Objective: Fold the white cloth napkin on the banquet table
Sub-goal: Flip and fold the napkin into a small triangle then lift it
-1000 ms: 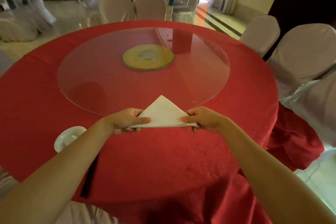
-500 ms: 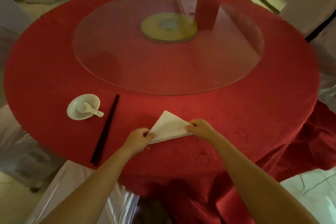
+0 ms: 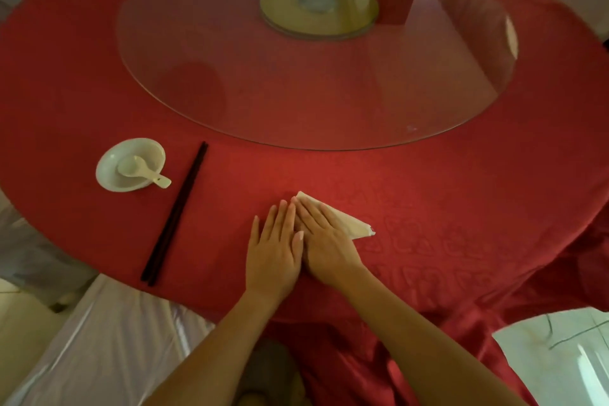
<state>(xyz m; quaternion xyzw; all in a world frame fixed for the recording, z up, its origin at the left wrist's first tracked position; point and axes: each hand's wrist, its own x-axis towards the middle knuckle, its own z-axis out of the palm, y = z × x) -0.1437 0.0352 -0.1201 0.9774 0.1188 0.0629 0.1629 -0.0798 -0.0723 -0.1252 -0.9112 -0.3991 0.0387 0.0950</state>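
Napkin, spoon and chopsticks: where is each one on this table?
white napkin (image 3: 354, 224), head view, on the folded cloth showing past the right hand.
spoon (image 3: 131, 166), head view, on its scoop, lying in the small white bowl.
chopsticks (image 3: 176, 211), head view, midway along the dark pair.

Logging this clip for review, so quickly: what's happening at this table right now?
A person is folding a white napkin on a round table covered with a red tablecloth. Both hands lie flat, palms down, side by side: the right hand presses on the napkin, covering most of it, and the left hand lies beside it, touching. To the left sit a white bowl with a spoon in it and dark chopsticks. A glass turntable fills the table's centre.
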